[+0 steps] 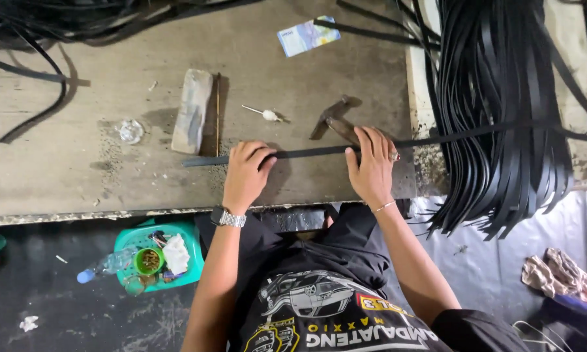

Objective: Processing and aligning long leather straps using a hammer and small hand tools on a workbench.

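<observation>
A long thin black strap lies across the worn workbench, running from left of centre to the right past the bench edge. My left hand presses down on the strap with fingers curled over it. A little to the right, my right hand also holds the strap, fingers over it and thumb beneath. A hammer lies just beyond my right hand, its handle partly hidden under my fingers.
A thick bundle of black straps hangs over the bench's right end. A whetstone-like block, a thin rod, a small white-tipped pin and a banknote lie on the bench. A green basket with small items sits on the floor.
</observation>
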